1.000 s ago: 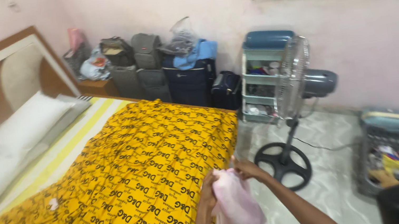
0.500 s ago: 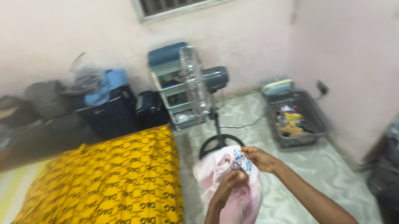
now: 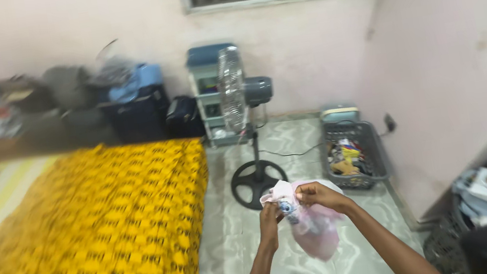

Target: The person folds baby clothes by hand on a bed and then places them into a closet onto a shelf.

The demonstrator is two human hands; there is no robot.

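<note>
Bed (image 3: 79, 248): fills the near left, under a yellow cover with a dark repeated print; bags are piled against the far wall behind it.
Floor (image 3: 241, 248): pale marbled tile, running from the bed's right edge to the right wall.
Standing fan (image 3: 238, 102): upright at mid-room on a round dark base, in front of a small blue drawer unit.
Basket (image 3: 377, 161): grey, on the floor by the right wall, holding mixed small items.
Pink garment (image 3: 317, 233): held up over the floor, right of the bed, hanging loose below both hands; a small printed patch shows near its top.
Right hand (image 3: 319, 195): grip pressed together, pinching the garment's top edge.
Left hand (image 3: 269, 216): grip closed on the same edge, just beside the right hand.
Step in hand: by my reading, sorting out the top edge before straightening the cloth.
Next move: likely calls for drawing the hands apart along the edge without loosening either pinch.
</note>
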